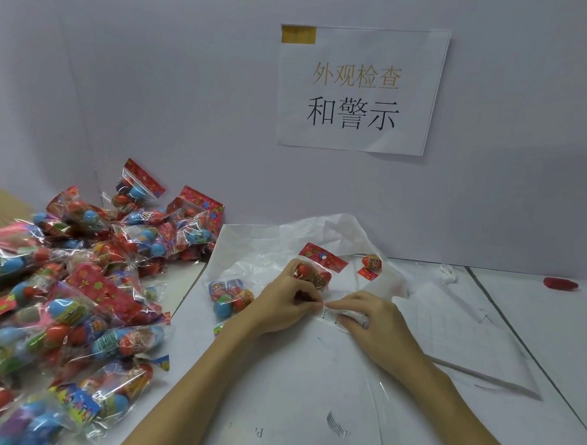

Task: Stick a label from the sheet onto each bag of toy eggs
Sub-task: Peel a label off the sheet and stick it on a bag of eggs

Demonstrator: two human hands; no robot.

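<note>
Pinching one white label (335, 315) between them, the left hand (282, 305) and right hand (370, 323) were held together at center. One bag of toy eggs (313, 269) was gripped under the left fingers; another bag (230, 295) was seen at nine o'clock, and an uncounted pile of bags (78, 279) lay further that way.

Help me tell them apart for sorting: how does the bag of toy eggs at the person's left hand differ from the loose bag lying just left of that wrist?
The bag at the left hand shows mostly red eggs and its red card header; the loose bag shows blue eggs too, header hidden. The left hand touches the first; the loose bag lies untouched. Both are clear plastic on the white sheet.
</note>
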